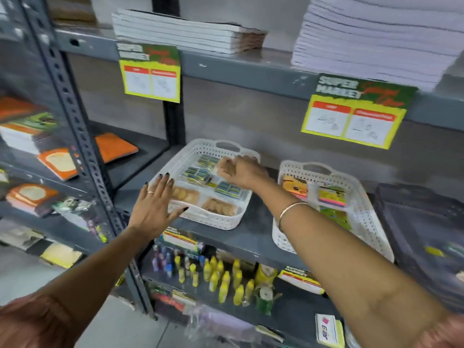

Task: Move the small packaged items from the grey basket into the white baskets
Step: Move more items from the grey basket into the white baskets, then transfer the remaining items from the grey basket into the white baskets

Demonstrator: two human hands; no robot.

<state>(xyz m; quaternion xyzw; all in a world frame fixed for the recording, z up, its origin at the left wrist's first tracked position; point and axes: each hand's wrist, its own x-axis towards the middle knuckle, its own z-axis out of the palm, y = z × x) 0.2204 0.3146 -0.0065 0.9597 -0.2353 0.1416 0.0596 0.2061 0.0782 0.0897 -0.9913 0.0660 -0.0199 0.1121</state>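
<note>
Two white perforated baskets stand on the grey middle shelf. The left white basket [175,169] holds small packets of blue-yellow items [198,173] and tan round ones [218,207]. My right hand [238,172] hovers over its far right part, fingers curled shut on what looks like a small clear-wrapped packet, mostly hidden by the fingers. My left hand [155,204] is open with fingers spread, at the basket's front left corner. The right white basket [364,217] holds colourful packets [331,197]; my right forearm crosses its left side. A dark grey basket [424,234] sits at the far right.
Green-yellow price tags [351,114] hang from the shelf above, which carries stacked notebooks [185,31] and paper. Small yellow bottles [221,280] fill the shelf below. A slotted grey upright [82,136] stands at the left, with orange notebooks on the shelves beyond it.
</note>
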